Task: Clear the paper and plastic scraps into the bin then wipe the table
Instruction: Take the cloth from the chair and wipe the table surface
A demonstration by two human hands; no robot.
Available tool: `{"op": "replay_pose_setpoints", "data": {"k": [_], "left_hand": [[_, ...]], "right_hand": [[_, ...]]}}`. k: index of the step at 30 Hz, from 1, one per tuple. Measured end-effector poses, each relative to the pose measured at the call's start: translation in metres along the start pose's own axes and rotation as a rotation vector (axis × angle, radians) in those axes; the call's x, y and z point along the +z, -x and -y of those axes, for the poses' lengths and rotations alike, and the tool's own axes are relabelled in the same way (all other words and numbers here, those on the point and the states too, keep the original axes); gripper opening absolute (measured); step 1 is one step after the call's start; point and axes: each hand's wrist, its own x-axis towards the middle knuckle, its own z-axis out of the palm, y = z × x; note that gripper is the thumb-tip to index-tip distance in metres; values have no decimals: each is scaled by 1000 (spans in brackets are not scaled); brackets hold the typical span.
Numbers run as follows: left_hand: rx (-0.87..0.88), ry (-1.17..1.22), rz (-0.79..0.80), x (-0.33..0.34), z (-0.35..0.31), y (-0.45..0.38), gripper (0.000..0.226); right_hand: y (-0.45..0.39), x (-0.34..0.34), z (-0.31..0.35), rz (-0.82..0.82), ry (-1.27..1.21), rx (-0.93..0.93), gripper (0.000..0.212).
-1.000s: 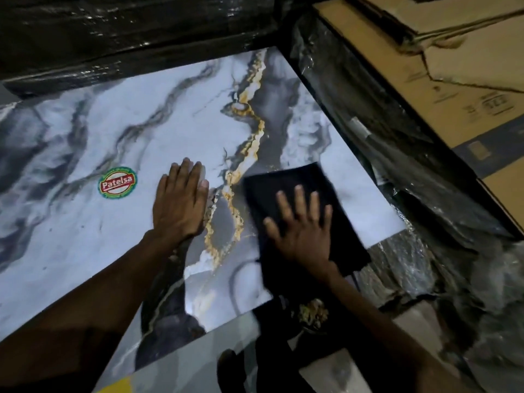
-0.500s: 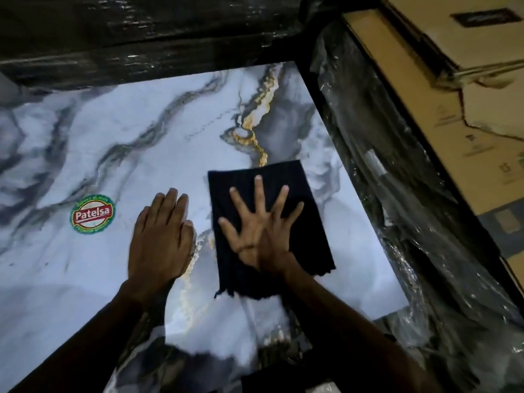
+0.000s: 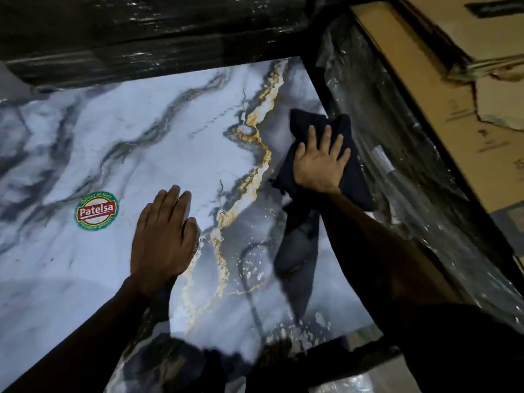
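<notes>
The table (image 3: 141, 131) has a glossy marble-pattern top, white and grey with a gold vein. A dark cloth (image 3: 314, 126) lies bunched near the table's far right edge. My right hand (image 3: 319, 163) presses flat on the cloth with fingers spread and straight. My left hand (image 3: 164, 239) rests flat on the bare tabletop near the middle, fingers together. A round red and green "Patelsa" sticker (image 3: 96, 211) sits on the surface left of my left hand. No paper or plastic scraps show on the tabletop.
Black plastic-wrapped goods (image 3: 147, 38) stand against the far edge. Clear crinkled plastic wrap (image 3: 411, 171) runs along the right edge. Flattened cardboard boxes (image 3: 453, 89) lie beyond it at the right.
My right hand has slid the cloth away and to the right, up to the table's right edge, and the cloth has bunched. My left hand stays flat in about the same spot.
</notes>
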Motion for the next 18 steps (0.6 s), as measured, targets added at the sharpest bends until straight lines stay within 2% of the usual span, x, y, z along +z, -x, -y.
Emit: {"op": "replay_pose_setpoints", "data": {"k": [5, 9, 15, 16, 18], "left_hand": [[4, -19, 5, 2, 1, 0, 59], [27, -6, -10, -1, 0, 1, 59], [78, -18, 66, 10, 15, 0, 66], [68, -9, 89, 11, 18, -2, 68], [66, 1, 126, 11, 20, 1, 73]], "right_hand": [[71, 8, -46, -71, 56, 132, 57], [126, 9, -75, -29, 80, 276, 55], [196, 15, -121, -60, 84, 256, 66], [202, 12, -126, -4, 51, 262, 69], [218, 13, -126, -12, 50, 338, 71]]}}
